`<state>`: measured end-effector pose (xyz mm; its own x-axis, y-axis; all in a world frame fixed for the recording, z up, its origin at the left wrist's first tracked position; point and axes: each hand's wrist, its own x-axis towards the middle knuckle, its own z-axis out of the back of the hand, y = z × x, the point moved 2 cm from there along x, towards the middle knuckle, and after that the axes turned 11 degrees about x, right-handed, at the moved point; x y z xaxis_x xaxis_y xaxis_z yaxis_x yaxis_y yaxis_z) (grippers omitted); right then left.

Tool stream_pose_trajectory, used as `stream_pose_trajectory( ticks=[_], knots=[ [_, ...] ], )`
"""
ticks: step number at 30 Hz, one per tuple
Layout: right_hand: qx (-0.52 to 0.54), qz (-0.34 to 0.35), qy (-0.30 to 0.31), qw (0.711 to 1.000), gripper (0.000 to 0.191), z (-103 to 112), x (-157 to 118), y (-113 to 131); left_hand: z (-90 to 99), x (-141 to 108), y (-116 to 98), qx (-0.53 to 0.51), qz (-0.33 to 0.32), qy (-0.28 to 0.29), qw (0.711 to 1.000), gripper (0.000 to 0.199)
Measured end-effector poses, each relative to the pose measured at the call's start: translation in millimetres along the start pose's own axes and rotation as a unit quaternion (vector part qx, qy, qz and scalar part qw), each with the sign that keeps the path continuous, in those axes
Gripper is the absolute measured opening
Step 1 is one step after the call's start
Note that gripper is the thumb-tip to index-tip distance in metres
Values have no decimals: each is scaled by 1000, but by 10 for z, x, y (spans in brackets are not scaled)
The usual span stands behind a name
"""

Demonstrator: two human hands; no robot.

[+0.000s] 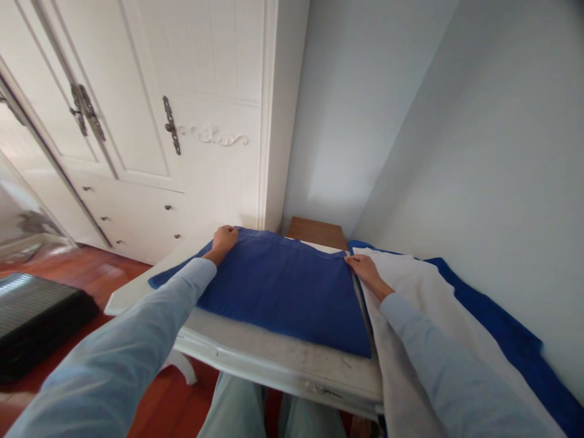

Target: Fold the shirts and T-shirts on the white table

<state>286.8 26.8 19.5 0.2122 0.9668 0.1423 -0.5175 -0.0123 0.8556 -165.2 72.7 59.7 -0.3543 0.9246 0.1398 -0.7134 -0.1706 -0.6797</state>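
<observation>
A blue piece of cloth [287,289] lies spread over a white table [274,344], its near edge short of the table's front. My left hand [225,239] pinches the cloth's far left corner. At the far right corner, my right hand [364,269] has its fingers closed on the same cloth. The far edge runs between both hands, slightly wavy. Another part of blue fabric [182,271] sticks out to the left under my left forearm; whether it belongs to the same cloth I cannot tell.
White fabric [410,292] with blue fabric [493,313] beneath it covers the table's right side along the grey wall [502,182]. Behind the table stands a brown wooden piece [317,233]. A white wardrobe [219,73] rises at the back left. A black suitcase-like object [45,322] lies on the red-brown floor.
</observation>
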Motion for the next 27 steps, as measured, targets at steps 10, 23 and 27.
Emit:
stream_pose_trajectory(
  ticks=[10, 23, 27],
  knots=[
    [-9, 3, -27, 1000, 27, -38, 131, -45, 353, -149, 532, 304, -90, 45, 947, 62],
    [-113, 155, -64, 979, 34, -310, -47, 315, 330, -333, 432, 380, -219, 62, 896, 59],
    [-128, 275, 59, 951, 40, -868, -276, 770, 41, -424, 153, 354, -341, 96, 865, 67]
  ],
)
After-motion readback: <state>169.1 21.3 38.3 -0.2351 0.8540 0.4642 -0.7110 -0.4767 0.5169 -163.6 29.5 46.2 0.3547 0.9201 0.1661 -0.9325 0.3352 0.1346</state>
